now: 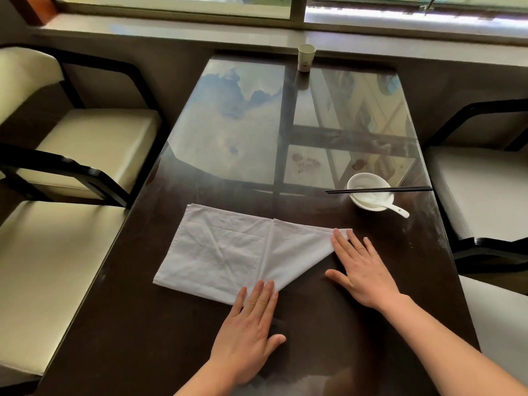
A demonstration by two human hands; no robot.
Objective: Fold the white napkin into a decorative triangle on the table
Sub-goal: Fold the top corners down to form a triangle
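On the table (328, 324), both hands press flat on the white napkin (228, 250).

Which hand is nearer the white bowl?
Right. The right hand lies flat in front of the bowl, fingertips on the right corner of the napkin; the left hand presses its near point, farther left.

A paper cup (307, 58) stands upright at the far end, just below the window sill (171, 32). To the right, a white bowl (383, 182) holds a white spoon (398, 210), its handle poking out over the rim. Black chopsticks (411, 189) lie across the bowl. Cream-cushioned chairs (94, 144) with black frames stand on both sides.
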